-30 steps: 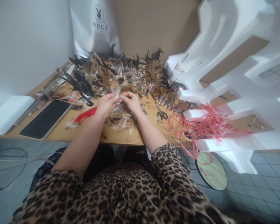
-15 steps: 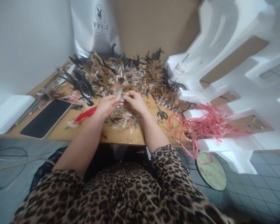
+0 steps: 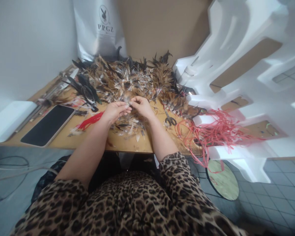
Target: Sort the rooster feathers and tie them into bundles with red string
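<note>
My left hand and my right hand meet over the front of a heap of brown and white feathers. Thumb and fingertips of each are pinched together on a small pale, fluffy feather, whose lower end the fingers hide. Loose feather scraps lie on the wooden table just below both hands. Beside my left wrist is a bundle of red strips. Dark long feathers lie farther left. Black-handled scissors rest to the right of my right forearm.
A phone and a white box occupy the table's left side. Tangled pink-red ribbon strips hang over white foam pieces on the right. Behind the heap stands a silver-white bag. A round green-topped object is below the table edge.
Both hands stay pinched at nearly the same place, with only a slight shift of the fingers. Everything else lies as before.
</note>
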Demonstrator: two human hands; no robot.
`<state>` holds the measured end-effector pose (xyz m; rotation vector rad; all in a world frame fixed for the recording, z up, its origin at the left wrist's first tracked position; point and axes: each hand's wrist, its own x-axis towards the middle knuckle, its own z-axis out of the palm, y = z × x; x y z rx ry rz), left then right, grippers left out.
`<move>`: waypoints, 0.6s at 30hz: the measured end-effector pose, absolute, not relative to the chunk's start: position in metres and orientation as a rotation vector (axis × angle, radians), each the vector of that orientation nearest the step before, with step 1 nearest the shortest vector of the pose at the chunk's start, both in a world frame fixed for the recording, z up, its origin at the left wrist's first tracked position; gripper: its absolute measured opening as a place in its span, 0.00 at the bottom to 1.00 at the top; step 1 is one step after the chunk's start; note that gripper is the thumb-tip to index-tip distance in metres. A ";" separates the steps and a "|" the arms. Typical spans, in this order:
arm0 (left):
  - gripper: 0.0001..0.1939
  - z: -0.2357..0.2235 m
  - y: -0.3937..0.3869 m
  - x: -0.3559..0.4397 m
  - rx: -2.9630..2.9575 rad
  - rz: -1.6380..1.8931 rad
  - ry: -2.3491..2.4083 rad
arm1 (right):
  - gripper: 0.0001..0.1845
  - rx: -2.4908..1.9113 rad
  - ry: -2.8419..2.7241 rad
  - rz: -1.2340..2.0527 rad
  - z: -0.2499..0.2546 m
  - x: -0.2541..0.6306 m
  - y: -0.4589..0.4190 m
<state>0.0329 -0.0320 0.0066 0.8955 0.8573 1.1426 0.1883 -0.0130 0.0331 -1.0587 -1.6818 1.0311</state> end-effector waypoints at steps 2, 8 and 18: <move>0.07 0.005 -0.032 0.033 0.906 1.139 0.859 | 0.12 -1.057 -1.678 1.055 0.033 0.188 -0.013; 0.07 0.005 -0.031 0.032 0.897 1.128 0.840 | 0.13 -1.004 -1.580 1.119 0.027 0.187 -0.009; 0.04 0.009 -0.021 0.024 0.489 1.481 0.816 | 0.07 -1.239 -1.611 0.730 0.004 0.203 0.011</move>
